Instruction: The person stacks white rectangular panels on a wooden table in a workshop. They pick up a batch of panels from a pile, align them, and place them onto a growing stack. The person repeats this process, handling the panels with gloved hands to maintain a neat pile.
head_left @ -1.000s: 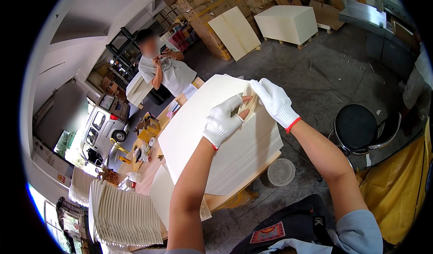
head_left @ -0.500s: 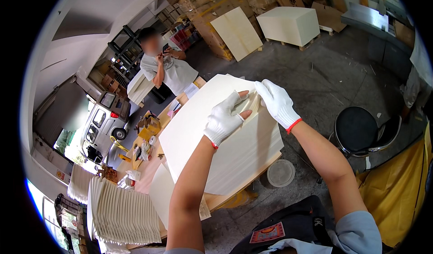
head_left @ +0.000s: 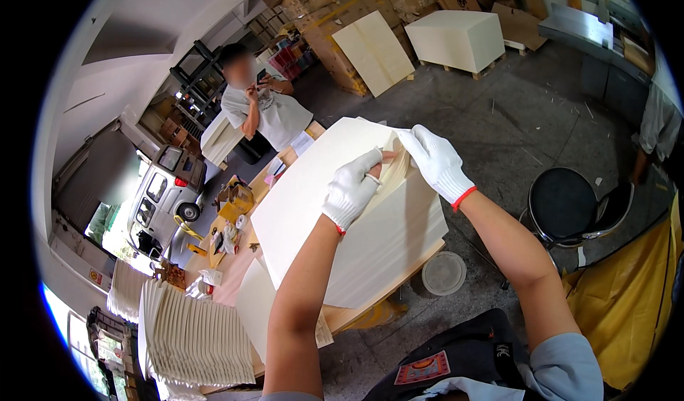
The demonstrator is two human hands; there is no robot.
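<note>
A tall stack of large cream paper sheets (head_left: 303,187) stands on a wooden table. I have a white glove with a red cuff on each hand; bare thumb and fingertip show from the left one. My right hand (head_left: 433,160) is closed around the stack's far right corner, where several top sheets are bent up and fanned. Against the fanned edge lies my left hand (head_left: 354,186), its thumb and finger drawn close together on the sheets. Its other fingers are curled and partly hidden. How many sheets either hand holds cannot be made out.
Fanned piles of cream sheets (head_left: 196,330) lie at the near left. Tools and bags clutter the table (head_left: 226,280). Across it stands a person (head_left: 263,112) with a phone. At right are a black stool (head_left: 563,203) and a yellow cover (head_left: 620,287); a round lid (head_left: 443,273) lies below.
My left thumb and finger have closed toward each other, and the finger reaches farther into the lifted sheets. The fanned corner stands slightly more open. My right hand has barely shifted.
</note>
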